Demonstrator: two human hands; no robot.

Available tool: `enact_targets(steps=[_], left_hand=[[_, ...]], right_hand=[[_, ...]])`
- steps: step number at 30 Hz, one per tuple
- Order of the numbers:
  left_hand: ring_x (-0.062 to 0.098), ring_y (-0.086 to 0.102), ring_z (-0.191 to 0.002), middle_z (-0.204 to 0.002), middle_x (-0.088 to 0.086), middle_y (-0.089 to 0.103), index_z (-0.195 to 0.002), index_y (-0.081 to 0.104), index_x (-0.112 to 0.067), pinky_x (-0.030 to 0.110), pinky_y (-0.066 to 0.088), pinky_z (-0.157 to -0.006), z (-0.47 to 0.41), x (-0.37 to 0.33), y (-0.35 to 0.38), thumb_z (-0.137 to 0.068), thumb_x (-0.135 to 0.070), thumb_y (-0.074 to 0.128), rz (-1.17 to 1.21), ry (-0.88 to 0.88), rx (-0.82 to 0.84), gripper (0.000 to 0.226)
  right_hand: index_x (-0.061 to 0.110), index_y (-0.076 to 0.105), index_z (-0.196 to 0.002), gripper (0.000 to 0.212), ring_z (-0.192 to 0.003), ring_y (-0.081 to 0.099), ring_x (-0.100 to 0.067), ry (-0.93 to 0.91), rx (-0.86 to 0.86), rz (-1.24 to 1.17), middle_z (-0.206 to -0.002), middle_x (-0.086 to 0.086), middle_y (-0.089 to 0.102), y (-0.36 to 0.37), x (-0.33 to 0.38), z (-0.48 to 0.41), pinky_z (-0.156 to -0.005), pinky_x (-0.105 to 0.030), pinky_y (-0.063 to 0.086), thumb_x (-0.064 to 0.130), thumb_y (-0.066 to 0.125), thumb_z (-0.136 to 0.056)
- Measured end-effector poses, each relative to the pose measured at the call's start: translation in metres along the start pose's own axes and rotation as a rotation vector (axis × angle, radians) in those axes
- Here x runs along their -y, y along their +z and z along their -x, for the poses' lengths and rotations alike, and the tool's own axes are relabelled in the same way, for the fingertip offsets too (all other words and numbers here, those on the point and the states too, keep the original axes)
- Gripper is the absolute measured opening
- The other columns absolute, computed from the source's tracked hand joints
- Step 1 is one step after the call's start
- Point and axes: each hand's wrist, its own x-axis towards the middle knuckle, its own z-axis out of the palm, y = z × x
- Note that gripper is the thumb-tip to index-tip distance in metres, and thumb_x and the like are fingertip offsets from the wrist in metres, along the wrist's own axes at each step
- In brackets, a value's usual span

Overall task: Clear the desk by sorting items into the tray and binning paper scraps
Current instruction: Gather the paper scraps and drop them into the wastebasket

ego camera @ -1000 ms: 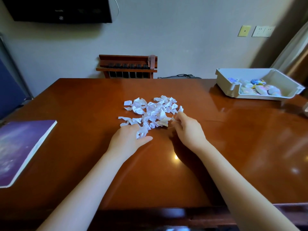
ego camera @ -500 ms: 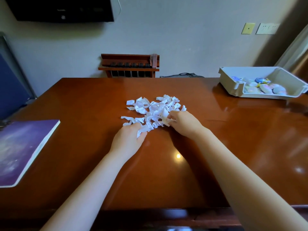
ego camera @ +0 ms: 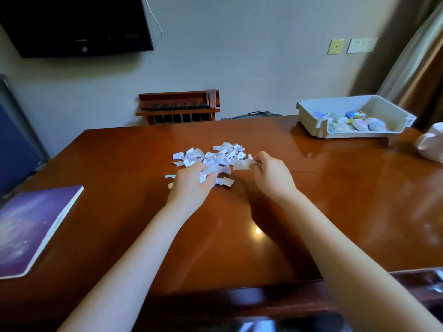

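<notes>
1. Glossy wooden tabletop [ego camera: 335,188]; paper scraps [ego camera: 215,156] piled mid-desk, just ahead of both hands.
2. My left hand [ego camera: 191,183] is curled over the pile's near edge, clutching scraps.
3. My right hand [ego camera: 271,174] pinches one scrap at the pile's right.
4. Tray [ego camera: 309,121] sits far right; no bin visible.

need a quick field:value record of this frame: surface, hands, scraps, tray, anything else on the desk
surface: glossy brown wooden desk
left hand: closed on a bunch of paper scraps at the pile's near edge
right hand: pinching one scrap at the pile's right side
paper scraps: loose white pile, desk centre
tray: white, far right, holds small colourful items
book: purple cover, left edge
bin: not in view
</notes>
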Motion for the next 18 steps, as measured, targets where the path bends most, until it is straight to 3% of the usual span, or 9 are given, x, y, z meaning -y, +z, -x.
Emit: enact_targets(steps=[2,4,6,8,11,15,18], left_hand=[[0.017,0.053,-0.076,-0.095,0.011,0.062,-0.109,0.06,-0.008,0.024,0.042,-0.061,0.003,-0.023,-0.007,-0.093,-0.032,0.052,0.101,0.006,0.012,0.03],[0.019,0.058,-0.088,-0.106,0.01,0.063,-0.118,0.059,-0.007,0.023,0.044,-0.066,0.016,-0.048,-0.028,-0.095,-0.03,0.048,0.17,0.035,-0.01,0.034],[0.018,0.055,-0.08,-0.085,0.001,0.059,-0.1,0.06,-0.007,0.021,0.039,-0.061,0.017,-0.069,-0.013,-0.095,-0.029,0.048,0.218,0.128,-0.055,0.026],[0.015,0.047,-0.065,-0.064,-0.003,0.046,-0.079,0.053,-0.009,0.018,0.031,-0.052,0.022,-0.088,0.0,-0.094,-0.028,0.048,0.241,0.159,-0.037,0.024],[0.014,0.045,-0.06,-0.067,0.005,0.051,-0.076,0.054,-0.008,0.017,0.03,-0.05,0.029,-0.123,0.013,-0.093,-0.029,0.047,0.235,0.243,-0.03,0.028],[0.012,0.042,-0.055,-0.061,-0.005,0.043,-0.071,0.046,-0.015,0.005,0.037,-0.051,0.044,-0.174,0.033,-0.093,-0.026,0.051,0.294,0.35,0.016,0.025],[0.015,0.046,-0.058,-0.063,-0.003,0.046,-0.072,0.051,-0.013,0.011,0.032,-0.045,0.058,-0.216,0.053,-0.093,-0.03,0.052,0.326,0.429,0.042,0.027]], right_hand=[[0.008,0.056,-0.107,0.019,-0.075,0.052,-0.022,0.001,-0.064,-0.069,-0.089,-0.005,0.062,-0.018,-0.005,0.01,-0.06,-0.028,0.036,0.019,0.043,-0.098],[0.008,0.057,-0.101,0.015,-0.074,0.054,-0.023,-0.006,-0.129,-0.133,-0.082,-0.001,0.059,-0.036,-0.013,0.022,-0.061,-0.032,0.037,0.018,0.046,-0.096],[0.008,0.057,-0.096,0.012,-0.072,0.054,-0.021,0.002,-0.175,-0.177,-0.078,0.0,0.058,-0.053,-0.025,0.034,-0.065,-0.036,0.037,0.017,0.049,-0.096],[0.01,0.057,-0.095,0.01,-0.071,0.054,-0.019,0.016,-0.209,-0.194,-0.08,0.0,0.06,-0.068,-0.037,0.046,-0.058,-0.03,0.037,0.018,0.049,-0.096],[0.012,0.057,-0.093,0.009,-0.074,0.058,-0.021,0.031,-0.271,-0.207,-0.083,-0.003,0.065,-0.089,-0.061,0.063,-0.06,-0.03,0.041,0.018,0.051,-0.094],[0.019,0.05,-0.084,0.01,-0.067,0.052,-0.019,0.068,-0.381,-0.199,-0.069,0.006,0.055,-0.125,-0.097,0.093,-0.06,-0.031,0.036,0.017,0.053,-0.093],[0.013,0.054,-0.085,0.008,-0.066,0.053,-0.018,0.103,-0.479,-0.167,-0.07,0.004,0.057,-0.156,-0.128,0.121,-0.062,-0.034,0.04,0.015,0.054,-0.093]])
